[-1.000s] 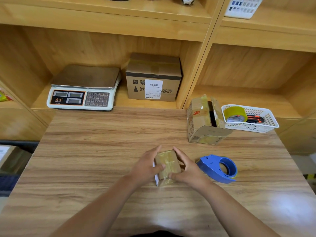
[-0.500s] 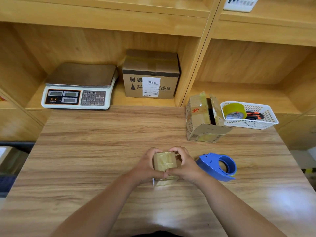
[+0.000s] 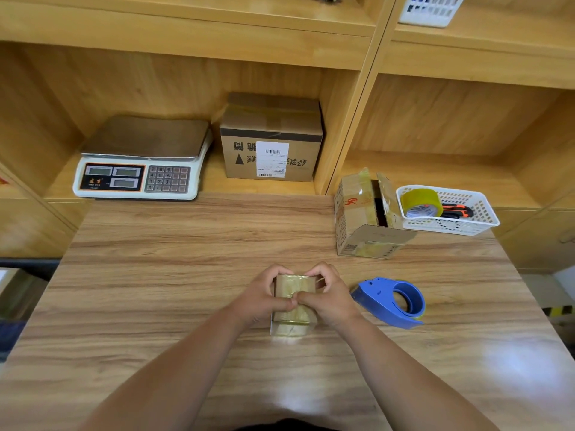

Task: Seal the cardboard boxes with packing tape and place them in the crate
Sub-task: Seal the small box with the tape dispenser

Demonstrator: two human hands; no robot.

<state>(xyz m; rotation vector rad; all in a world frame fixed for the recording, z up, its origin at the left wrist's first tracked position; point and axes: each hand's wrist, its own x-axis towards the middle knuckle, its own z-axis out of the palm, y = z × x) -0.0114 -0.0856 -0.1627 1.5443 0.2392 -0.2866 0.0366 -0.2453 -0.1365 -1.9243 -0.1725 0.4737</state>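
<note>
I've got both hands on the small box (image 3: 291, 286) now, mid-table (image 3: 155, 275), a little toward the near edge. The left hand (image 3: 261, 300) wraps its left side, fingers curled over the far top edge, thumb lying across the top. The right hand (image 3: 331, 298) mirrors it on the right side, fingers hooked over the far corner, thumb pressing down. The two thumb tips meet on the middle of the lid. So both hands are closed round the box, and it sits on the wood between them. Glossy tape shows across its top and down the near face.

Just right of the right hand, the blue dispenser (image 3: 392, 301) lies on the table, apart from the box. I can't tell from here whether it touches the wrist.

Farther back on the right, an open box (image 3: 357, 213) stands with its flaps up and one flap folded out toward me, old tape on its sides. Right beside it a white basket (image 3: 451, 227) holds a yellowish tape roll (image 3: 421, 202) and an orange-and-black knife (image 3: 459, 209).

Beyond the table's far edge, in the left bay of the shelf (image 3: 186, 54), I see a scale (image 3: 140, 157) and beside it a closed carton (image 3: 273, 144) with a white barcode label, its printing upside down from my view.
</note>
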